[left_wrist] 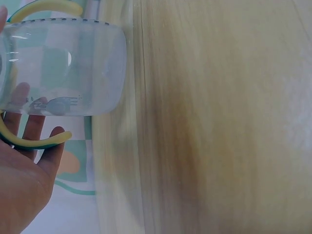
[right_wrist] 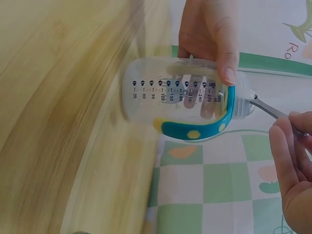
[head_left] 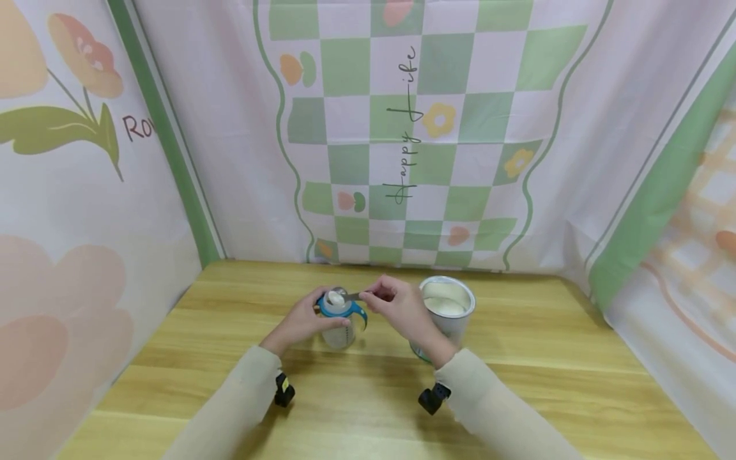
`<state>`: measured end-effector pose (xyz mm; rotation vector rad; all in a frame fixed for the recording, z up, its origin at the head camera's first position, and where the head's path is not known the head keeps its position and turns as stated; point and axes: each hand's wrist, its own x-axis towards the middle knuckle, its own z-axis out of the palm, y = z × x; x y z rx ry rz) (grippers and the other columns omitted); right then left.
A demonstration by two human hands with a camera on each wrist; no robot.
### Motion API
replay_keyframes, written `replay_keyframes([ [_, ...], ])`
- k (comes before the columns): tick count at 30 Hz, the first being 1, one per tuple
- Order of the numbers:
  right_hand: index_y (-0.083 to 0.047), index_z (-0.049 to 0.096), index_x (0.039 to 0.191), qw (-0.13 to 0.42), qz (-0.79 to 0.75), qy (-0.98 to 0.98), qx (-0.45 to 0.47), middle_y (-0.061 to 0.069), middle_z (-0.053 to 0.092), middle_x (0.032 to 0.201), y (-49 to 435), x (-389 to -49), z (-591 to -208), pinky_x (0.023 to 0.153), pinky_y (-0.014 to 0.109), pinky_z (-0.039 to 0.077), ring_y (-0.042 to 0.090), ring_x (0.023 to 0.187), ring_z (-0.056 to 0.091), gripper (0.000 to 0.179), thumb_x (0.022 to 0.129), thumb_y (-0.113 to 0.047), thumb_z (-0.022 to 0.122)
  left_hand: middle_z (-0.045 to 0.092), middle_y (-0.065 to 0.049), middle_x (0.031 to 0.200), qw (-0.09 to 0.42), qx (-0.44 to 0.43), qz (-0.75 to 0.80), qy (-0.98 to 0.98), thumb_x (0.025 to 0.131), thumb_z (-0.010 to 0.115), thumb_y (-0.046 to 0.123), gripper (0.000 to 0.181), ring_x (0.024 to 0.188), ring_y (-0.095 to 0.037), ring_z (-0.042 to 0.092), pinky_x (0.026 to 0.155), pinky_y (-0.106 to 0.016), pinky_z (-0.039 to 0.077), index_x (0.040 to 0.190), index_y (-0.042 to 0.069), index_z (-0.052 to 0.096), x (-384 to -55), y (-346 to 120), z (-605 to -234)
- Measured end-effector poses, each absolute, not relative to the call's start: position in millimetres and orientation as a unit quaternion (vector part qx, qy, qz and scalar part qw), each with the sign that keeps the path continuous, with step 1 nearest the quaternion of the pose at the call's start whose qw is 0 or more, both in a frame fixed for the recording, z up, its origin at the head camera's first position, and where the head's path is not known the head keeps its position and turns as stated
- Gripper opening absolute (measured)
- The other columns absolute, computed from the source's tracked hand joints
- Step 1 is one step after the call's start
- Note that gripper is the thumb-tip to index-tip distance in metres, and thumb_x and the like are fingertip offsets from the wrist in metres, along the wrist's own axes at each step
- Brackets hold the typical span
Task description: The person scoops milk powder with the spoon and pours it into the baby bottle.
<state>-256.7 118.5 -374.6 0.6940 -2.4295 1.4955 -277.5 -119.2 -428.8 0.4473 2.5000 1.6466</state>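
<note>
A clear baby bottle [head_left: 338, 333] with a blue collar and two curved handles stands upright, its mouth uncapped. My left hand [head_left: 303, 324] grips it round the upper part, thumb on the near side. Between thumb and fingers my right hand [head_left: 402, 310] pinches the handle of a metal spoon [head_left: 353, 296]. The spoon's bowl is at the bottle's mouth, where a white heap shows. In the right wrist view the spoon [right_wrist: 268, 108] reaches into the neck of the bottle [right_wrist: 146, 105], beside printed measuring marks. Whether the bottle touches the table cannot be told.
An open can [head_left: 457, 327] of pale powder stands right of the bottle, close behind my right wrist. The wooden table [head_left: 356, 409] runs back to a patterned curtain [head_left: 448, 160], with more printed cloth at both sides.
</note>
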Motion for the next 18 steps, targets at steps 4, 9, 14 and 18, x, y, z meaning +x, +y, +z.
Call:
replay_keyframes([
  [4, -0.019, 0.074, 0.091, 0.128, 0.481, -0.829, 0.253, -0.002, 0.072, 0.079, 117.8, -256.0, -376.3, 0.056, 0.029, 0.052, 0.024, 0.069, 0.067, 0.006, 0.096, -0.022, 0.072, 0.058, 0.002, 0.133, 0.056, 0.147, 0.545, 0.824, 0.079, 0.086, 0.043, 0.078, 0.126, -0.026, 0.051, 0.102, -0.058, 0.041, 0.146, 0.029, 0.049, -277.1, -118.9, -428.2],
  [9, -0.018, 0.074, 0.090, 0.167, 0.441, -0.837, 0.277, -0.005, 0.071, 0.078, 117.1, -255.3, -377.9, 0.052, 0.026, 0.048, 0.010, 0.061, 0.060, 0.007, 0.095, -0.022, 0.072, 0.059, 0.003, 0.132, 0.057, 0.147, 0.549, 0.821, 0.079, 0.086, 0.042, 0.076, 0.125, -0.026, 0.051, 0.102, -0.058, 0.040, 0.145, 0.030, 0.049, -277.9, -119.3, -429.7],
  [14, -0.014, 0.073, 0.089, 0.217, 0.395, -0.834, 0.319, -0.007, 0.070, 0.076, 116.5, -254.5, -378.7, 0.052, 0.023, 0.049, 0.001, 0.060, 0.057, 0.005, 0.093, -0.016, 0.075, 0.060, 0.003, 0.131, 0.055, 0.147, 0.548, 0.822, 0.079, 0.086, 0.042, 0.077, 0.123, -0.025, 0.053, 0.102, -0.059, 0.040, 0.145, 0.030, 0.049, -279.0, -119.5, -431.1],
  [18, -0.013, 0.072, 0.087, 0.258, 0.352, -0.829, 0.350, -0.005, 0.071, 0.077, 116.5, -254.0, -378.5, 0.055, 0.019, 0.050, -0.001, 0.063, 0.059, 0.006, 0.090, -0.011, 0.077, 0.060, 0.003, 0.130, 0.053, 0.149, 0.546, 0.823, 0.079, 0.086, 0.042, 0.076, 0.122, -0.025, 0.053, 0.101, -0.058, 0.042, 0.145, 0.029, 0.049, -279.7, -118.9, -431.3],
])
